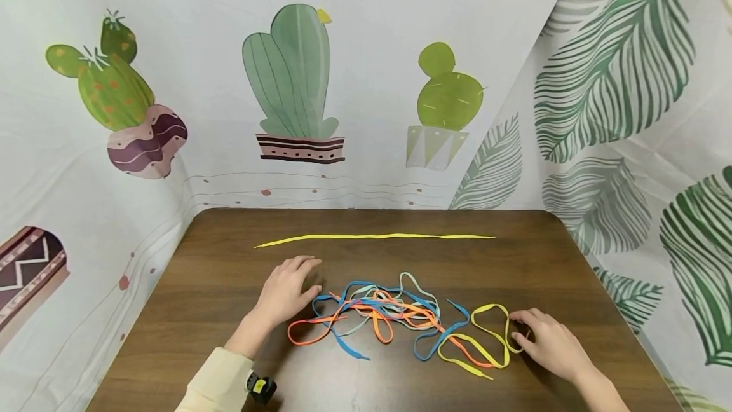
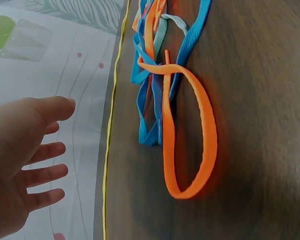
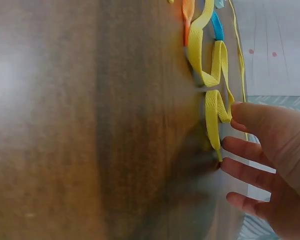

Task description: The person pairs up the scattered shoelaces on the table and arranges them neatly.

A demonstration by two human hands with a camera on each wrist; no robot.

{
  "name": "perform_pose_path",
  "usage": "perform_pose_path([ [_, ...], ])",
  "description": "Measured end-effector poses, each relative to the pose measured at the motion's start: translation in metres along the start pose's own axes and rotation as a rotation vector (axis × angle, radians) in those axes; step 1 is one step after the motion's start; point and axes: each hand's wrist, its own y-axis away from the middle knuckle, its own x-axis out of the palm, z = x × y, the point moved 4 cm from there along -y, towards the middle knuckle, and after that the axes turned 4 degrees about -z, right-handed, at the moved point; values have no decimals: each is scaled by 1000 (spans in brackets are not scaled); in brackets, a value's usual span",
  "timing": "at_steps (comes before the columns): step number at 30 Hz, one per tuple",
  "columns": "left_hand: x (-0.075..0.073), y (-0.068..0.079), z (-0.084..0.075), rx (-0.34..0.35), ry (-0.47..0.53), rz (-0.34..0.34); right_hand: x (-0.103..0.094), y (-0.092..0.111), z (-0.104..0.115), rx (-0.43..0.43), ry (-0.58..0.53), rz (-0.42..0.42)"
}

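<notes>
Several flat shoelaces lie tangled on the brown table. Among them are a blue shoelace [image 1: 351, 351], an orange shoelace [image 2: 208, 130] and a pale green one [image 1: 422, 287]. A yellow shoelace [image 3: 211, 117] loops at the pile's right end. Beside that loop is my right hand [image 1: 551, 342], its thumb tip at the lace and its fingers loosely bent, apart from the thumb. My left hand [image 1: 286, 292] hovers at the pile's left side, fingers spread and holding nothing. Behind the pile, another yellow shoelace [image 1: 354, 236] is stretched out almost straight from left to right.
The wooden table [image 1: 189, 310] has rounded back corners. A white cloth [image 1: 377, 81] printed with cacti and leaves hangs behind it and along the sides. On the left wrist sits a black strapped device [image 1: 262, 388] below a cream sleeve [image 1: 220, 380].
</notes>
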Motion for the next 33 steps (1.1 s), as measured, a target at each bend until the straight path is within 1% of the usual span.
perform_pose_path([
  [7,4,-1,-8,2,22,15,-1,8,3,-8,12,-43],
  [16,7,-3,-16,20,36,19,-4,17,8,-115,41,-95],
  [22,10,-4,-23,40,59,30,-2,23,8,-156,38,-75],
  [29,19,-6,-30,63,54,48,2,22,14,-257,59,-146],
  [33,23,-8,-35,80,63,48,4,20,17,-272,58,-165],
])
